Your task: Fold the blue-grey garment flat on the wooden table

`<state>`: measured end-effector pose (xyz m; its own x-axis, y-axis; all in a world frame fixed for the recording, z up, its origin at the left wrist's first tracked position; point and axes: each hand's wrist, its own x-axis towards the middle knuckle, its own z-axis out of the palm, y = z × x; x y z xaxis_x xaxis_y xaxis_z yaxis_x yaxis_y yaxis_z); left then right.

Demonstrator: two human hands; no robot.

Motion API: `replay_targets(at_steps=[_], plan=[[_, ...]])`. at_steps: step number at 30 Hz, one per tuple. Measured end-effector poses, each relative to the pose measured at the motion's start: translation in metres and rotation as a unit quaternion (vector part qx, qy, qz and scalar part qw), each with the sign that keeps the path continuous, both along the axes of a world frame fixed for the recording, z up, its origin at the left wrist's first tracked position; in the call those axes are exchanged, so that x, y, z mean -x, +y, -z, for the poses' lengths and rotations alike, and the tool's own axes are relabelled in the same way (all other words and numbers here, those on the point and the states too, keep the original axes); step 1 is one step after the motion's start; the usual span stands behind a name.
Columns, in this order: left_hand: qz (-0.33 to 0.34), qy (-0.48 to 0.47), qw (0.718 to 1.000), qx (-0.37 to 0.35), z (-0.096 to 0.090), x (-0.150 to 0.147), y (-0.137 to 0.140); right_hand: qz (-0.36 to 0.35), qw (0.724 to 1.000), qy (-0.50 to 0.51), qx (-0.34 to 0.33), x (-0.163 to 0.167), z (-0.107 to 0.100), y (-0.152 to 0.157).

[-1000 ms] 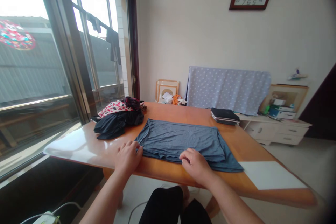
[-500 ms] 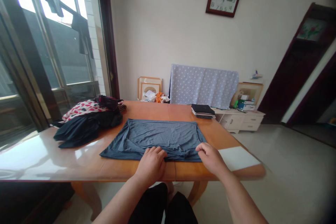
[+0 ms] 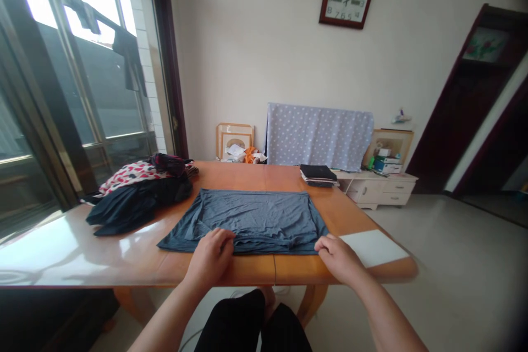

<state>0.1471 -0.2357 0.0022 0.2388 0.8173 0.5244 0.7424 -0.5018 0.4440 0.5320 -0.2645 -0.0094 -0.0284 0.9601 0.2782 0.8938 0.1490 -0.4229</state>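
Note:
A dark blue-grey garment (image 3: pixel 256 214), seemingly a shirt, lies spread in a wide folded rectangle on the wooden table, with wrinkles over its upper layer. My left hand (image 3: pixel 211 256) is closed with curled fingers on the cloth along its near edge, left of the middle. At the near right corner my right hand (image 3: pixel 338 254) pinches the edge of the same garment. The fingertips of both hands are partly hidden by the knuckles and the cloth.
A heap of dark and red-patterned clothes (image 3: pixel 140 190) lies on the left of the wooden table (image 3: pixel 243 173). Toward the far right edge sits a folded clothes stack (image 3: pixel 318 174). A white sheet (image 3: pixel 373 247) lies at the near right corner. Beyond stands a white cabinet (image 3: pixel 383 191).
My left hand has slid left along the garment's near edge. My right hand has shifted slightly right and down, to the near right corner, and that corner now reaches a little farther out.

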Motion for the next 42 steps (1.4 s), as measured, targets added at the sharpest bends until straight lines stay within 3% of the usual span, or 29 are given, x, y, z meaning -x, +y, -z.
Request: replay_targets(at_steps=[3, 6, 9, 14, 21, 30, 35, 42], plan=[[-0.122, -0.06, 0.991, -0.007, -0.001, 0.038, 0.008, -0.003, 1.0, 0.021, 0.01, 0.0, 0.003, 0.003], [-0.255, -0.041, 0.966, 0.027, -0.007, 0.067, 0.007, -0.015, 0.999, 0.051, -0.006, 0.01, 0.005, 0.005], [-0.305, 0.016, 0.949, 0.077, -0.014, 0.076, 0.002, -0.031, 0.997, 0.074, -0.017, 0.026, 0.007, 0.008], [-0.281, 0.052, 0.954, 0.096, -0.013, 0.069, 0.004, -0.049, 0.995, 0.087, -0.014, 0.052, 0.007, 0.015], [-0.193, 0.135, 0.966, 0.106, -0.01, 0.063, 0.017, -0.053, 0.996, 0.07, 0.032, 0.068, 0.005, 0.022], [-0.228, 0.097, 0.966, 0.075, -0.015, 0.075, 0.013, -0.074, 0.993, 0.083, 0.037, 0.067, 0.001, 0.024], [-0.243, 0.12, 0.954, 0.128, -0.017, 0.084, 0.009, -0.083, 0.989, 0.109, 0.062, 0.069, -0.004, 0.018], [-0.256, 0.091, 0.954, 0.126, -0.038, 0.071, 0.012, -0.082, 0.987, 0.123, 0.067, 0.066, -0.015, 0.022]])
